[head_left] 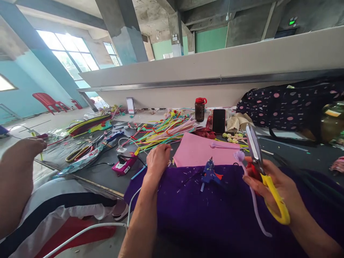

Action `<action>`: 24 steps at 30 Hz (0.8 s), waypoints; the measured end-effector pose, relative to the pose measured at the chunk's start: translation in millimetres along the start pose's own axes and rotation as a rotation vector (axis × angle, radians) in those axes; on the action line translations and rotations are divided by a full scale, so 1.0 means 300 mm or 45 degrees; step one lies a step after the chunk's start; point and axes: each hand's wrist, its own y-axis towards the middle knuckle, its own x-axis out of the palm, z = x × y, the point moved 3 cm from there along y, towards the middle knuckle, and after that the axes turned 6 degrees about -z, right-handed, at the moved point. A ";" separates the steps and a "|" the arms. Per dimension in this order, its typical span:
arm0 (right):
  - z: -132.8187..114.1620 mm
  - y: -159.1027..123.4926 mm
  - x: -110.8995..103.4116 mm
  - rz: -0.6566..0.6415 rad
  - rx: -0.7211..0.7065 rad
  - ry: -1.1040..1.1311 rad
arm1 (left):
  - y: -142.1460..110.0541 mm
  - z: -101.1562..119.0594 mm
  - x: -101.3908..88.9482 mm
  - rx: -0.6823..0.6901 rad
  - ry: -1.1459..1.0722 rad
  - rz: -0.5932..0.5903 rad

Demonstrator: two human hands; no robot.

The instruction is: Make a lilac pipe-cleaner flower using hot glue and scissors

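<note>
My right hand (282,193) grips scissors (254,143) with yellow handles, their blades pointing up. In the same hand is a lilac pipe cleaner (256,208) with a fluffy, flower-like head, its stem hanging down. My left hand (159,157) reaches forward at the edge of the purple cloth (185,208), fingers curled in; whatever they hold is hidden. Between my hands a blue glue gun (210,173) lies on the cloth. Another lilac pipe cleaner piece (224,146) rests on the pink sheet (193,150) beyond it.
Bundled coloured pipe cleaners (172,130) lie ahead, near a brown bottle (199,111) and a phone (218,121). A magenta power adapter (125,165) with cables sits left. A patterned bag (290,107) stands right. At far left is another person's hand (25,148). A white cable (91,226) crosses below.
</note>
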 end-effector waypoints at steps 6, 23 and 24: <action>0.004 0.003 0.006 -0.041 0.003 -0.057 | 0.021 -0.033 0.006 -0.011 0.037 -0.067; -0.033 0.019 0.012 -0.035 -0.273 -0.250 | -0.224 0.529 0.177 0.150 -2.191 -1.126; -0.036 0.021 0.015 -0.060 -0.288 -0.240 | -0.221 0.535 0.176 0.145 -2.204 -1.124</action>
